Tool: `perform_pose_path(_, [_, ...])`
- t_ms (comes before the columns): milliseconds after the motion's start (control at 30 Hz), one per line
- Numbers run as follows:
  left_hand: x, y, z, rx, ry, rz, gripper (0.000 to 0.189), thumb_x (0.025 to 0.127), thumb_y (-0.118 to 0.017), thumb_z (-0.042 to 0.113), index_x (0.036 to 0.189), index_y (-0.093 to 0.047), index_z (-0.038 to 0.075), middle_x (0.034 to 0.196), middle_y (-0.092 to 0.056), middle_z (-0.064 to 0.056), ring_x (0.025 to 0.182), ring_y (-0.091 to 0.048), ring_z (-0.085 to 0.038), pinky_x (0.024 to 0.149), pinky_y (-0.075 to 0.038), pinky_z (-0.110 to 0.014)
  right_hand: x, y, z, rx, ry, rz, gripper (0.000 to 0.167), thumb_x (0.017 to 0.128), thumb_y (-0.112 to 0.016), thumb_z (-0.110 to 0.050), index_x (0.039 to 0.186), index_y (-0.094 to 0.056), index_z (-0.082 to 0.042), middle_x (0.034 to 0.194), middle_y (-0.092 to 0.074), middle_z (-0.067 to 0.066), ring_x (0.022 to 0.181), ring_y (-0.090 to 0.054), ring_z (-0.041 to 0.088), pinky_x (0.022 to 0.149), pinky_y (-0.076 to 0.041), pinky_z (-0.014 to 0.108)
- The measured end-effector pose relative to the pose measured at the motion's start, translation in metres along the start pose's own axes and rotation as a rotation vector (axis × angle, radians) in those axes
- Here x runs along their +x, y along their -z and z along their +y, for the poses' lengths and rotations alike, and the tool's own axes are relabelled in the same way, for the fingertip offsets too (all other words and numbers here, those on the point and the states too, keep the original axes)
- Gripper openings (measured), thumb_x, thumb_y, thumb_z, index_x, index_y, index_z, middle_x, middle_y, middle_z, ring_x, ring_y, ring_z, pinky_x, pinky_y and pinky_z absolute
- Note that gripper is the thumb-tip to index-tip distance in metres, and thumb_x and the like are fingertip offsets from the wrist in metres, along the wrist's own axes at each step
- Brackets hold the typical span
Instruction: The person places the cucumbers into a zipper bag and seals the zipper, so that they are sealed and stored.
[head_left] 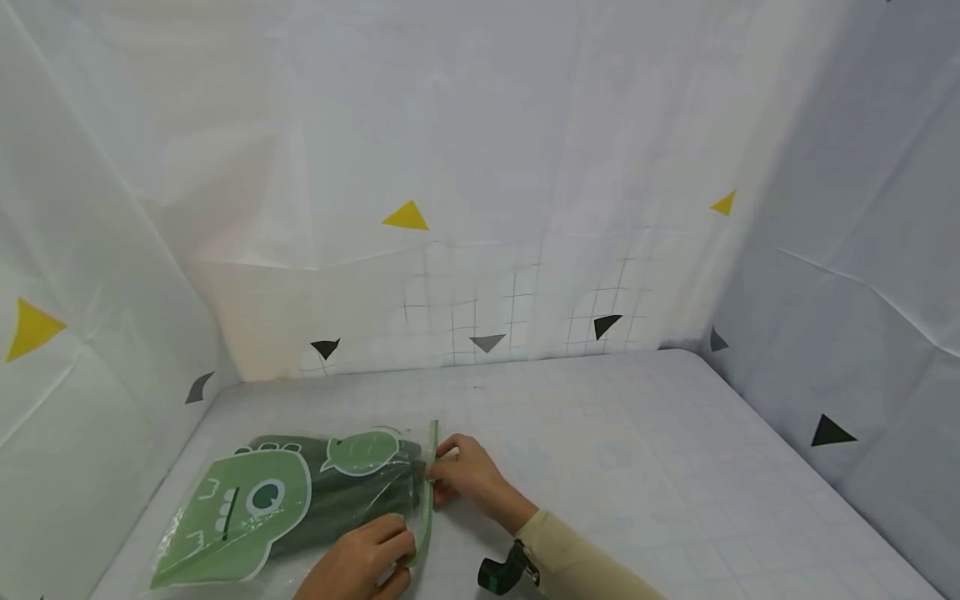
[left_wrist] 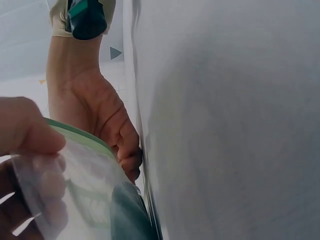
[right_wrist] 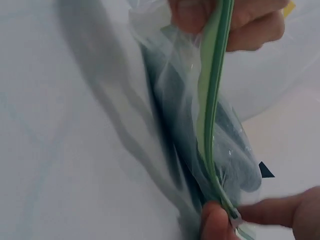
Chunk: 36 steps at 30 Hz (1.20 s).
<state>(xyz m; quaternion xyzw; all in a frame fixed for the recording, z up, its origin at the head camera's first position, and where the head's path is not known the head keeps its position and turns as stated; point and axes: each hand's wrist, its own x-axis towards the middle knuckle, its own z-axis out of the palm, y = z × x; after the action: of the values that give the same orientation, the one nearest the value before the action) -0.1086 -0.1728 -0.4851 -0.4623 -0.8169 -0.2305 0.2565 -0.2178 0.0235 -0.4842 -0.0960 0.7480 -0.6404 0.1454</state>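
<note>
A clear zip bag (head_left: 217,542) with a green cartoon creature printed on it lies on the table, and dark green folded cloth (head_left: 337,500) fills it. Its green zip strip (right_wrist: 214,95) runs along the open-looking right end. My left hand (head_left: 363,558) pinches the near end of that strip, thumb on one side and fingers behind the clear film (left_wrist: 85,170). At the strip's far part, my right hand (head_left: 472,475) pinches the zip between thumb and finger, right at a small pale slider (right_wrist: 235,218). The strip bows between the two hands.
A white sheet covers the table (head_left: 637,467). White hanging sheets with yellow, grey and black triangles form a back wall (head_left: 487,167) and two side walls. A dark device (head_left: 501,573) is strapped to my right wrist, over a beige sleeve (head_left: 577,558).
</note>
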Motion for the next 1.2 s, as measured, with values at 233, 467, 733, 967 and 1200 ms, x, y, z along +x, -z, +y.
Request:
perform_pose_path(233, [0.000,-0.001,0.001,-0.007,-0.010,-0.019,0.040,0.074,-0.083,0.001,0.083,-0.053,0.026,0.085,-0.042,0.017,0.072,-0.038,0.005,0.063,-0.034,-0.007,0.000,0.002,0.002,-0.026,0.011,-0.041,0.035,0.089,-0.077,0.002,0.118,-0.057,0.003,0.072,-0.069,0.014,0.052,-0.063,0.017,0.051,-0.053,0.029])
perform_pose_path(467, [-0.001,0.001,0.003,-0.031,0.026,-0.049,0.041,0.076,-0.082,0.000,0.081,-0.052,0.027,0.083,-0.041,0.018,0.070,-0.035,0.007,0.061,-0.031,-0.007,0.007,0.002,0.001,-0.033,0.032,-0.007,0.033,0.090,-0.076,0.004,0.117,-0.057,0.003,0.072,-0.069,0.013,0.051,-0.062,0.017,0.051,-0.050,0.028])
perform_pose_path(733, [0.001,0.003,0.004,-0.025,0.048,-0.066,0.041,0.076,-0.083,0.000,0.080,-0.052,0.027,0.081,-0.040,0.018,0.069,-0.034,0.008,0.061,-0.032,-0.006,0.016,0.004,0.000,-0.044,0.045,0.023,0.032,0.090,-0.076,0.005,0.116,-0.057,0.004,0.072,-0.070,0.012,0.053,-0.064,0.017,0.053,-0.050,0.028])
perform_pose_path(967, [0.001,0.002,0.005,-0.023,0.055,-0.061,0.042,0.077,-0.082,0.000,0.079,-0.051,0.028,0.083,-0.039,0.019,0.069,-0.033,0.008,0.061,-0.031,-0.005,0.027,0.006,0.002,-0.069,0.069,0.055,0.033,0.091,-0.077,0.003,0.118,-0.057,0.005,0.074,-0.069,0.012,0.054,-0.065,0.019,0.055,-0.053,0.030])
perform_pose_path(1200, [0.001,0.003,0.006,-0.017,0.049,-0.066,0.041,0.077,-0.083,0.001,0.079,-0.052,0.027,0.081,-0.039,0.018,0.069,-0.032,0.008,0.061,-0.031,-0.005,0.039,0.007,0.006,-0.071,0.106,0.068,0.033,0.093,-0.075,0.002,0.119,-0.057,0.007,0.075,-0.070,0.012,0.054,-0.066,0.020,0.056,-0.054,0.031])
